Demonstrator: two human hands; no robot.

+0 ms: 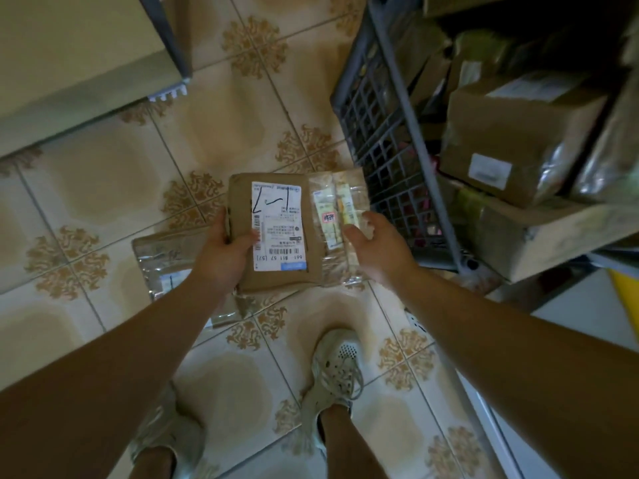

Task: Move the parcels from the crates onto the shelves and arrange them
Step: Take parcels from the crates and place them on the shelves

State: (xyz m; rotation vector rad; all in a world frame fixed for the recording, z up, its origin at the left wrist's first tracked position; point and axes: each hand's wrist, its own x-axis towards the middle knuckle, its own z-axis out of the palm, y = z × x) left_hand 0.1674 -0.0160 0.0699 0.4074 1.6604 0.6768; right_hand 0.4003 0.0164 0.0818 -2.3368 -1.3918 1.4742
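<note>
My left hand [221, 252] grips a flat brown parcel [242, 216] with a white shipping label, thumb on its top face. My right hand [377, 243] holds a clear plastic packet [332, 209] with small labels, right beside the brown parcel and touching its right edge. Both are held over the floor in front of me. A dark plastic crate [377, 126] stands at the right. Behind its wall, brown parcels [518, 140] sit on a wooden shelf board [553, 233].
Another clear-wrapped parcel [162, 261] lies on the patterned tile floor under my left hand. A shelf unit with a metal post [166, 39] fills the upper left. My feet in pale shoes [335, 371] stand below. A yellow edge [626, 299] shows at far right.
</note>
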